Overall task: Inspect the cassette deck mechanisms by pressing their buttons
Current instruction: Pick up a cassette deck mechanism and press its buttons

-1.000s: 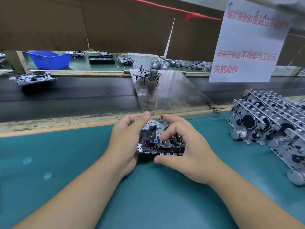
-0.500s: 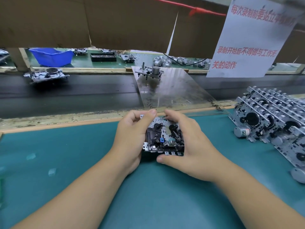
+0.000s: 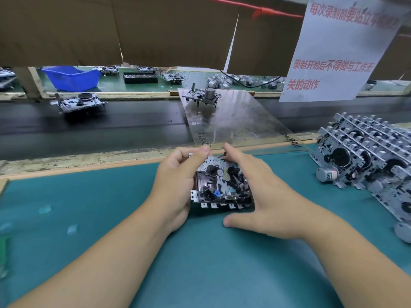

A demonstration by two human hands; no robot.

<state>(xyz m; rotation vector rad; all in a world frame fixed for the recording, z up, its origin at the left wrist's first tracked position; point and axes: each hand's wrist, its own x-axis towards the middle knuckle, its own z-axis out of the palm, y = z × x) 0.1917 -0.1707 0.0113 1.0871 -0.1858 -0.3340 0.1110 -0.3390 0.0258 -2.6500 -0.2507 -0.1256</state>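
Note:
A cassette deck mechanism (image 3: 221,185), black and silver with a small blue part and a row of metal button tabs along its near edge, sits between my hands over the teal mat (image 3: 111,218). My left hand (image 3: 175,185) grips its left side, the thumb over the far top corner. Against the right side lies my right hand (image 3: 260,192), fingers curled over the far edge and the thumb stretched out on the mat below the tabs.
Several stacked deck mechanisms (image 3: 367,158) lie at the right on the mat. A clear plastic sheet (image 3: 233,121) carrying one mechanism (image 3: 203,95) bridges the dark conveyor; another mechanism (image 3: 79,102) rides the belt at left. A blue bin (image 3: 71,77) and a hanging paper sign (image 3: 338,47) stand beyond.
My right fingers have lifted off the mechanism's top and moved to its right and far edge, baring the top. The mechanism on the belt has travelled to the right.

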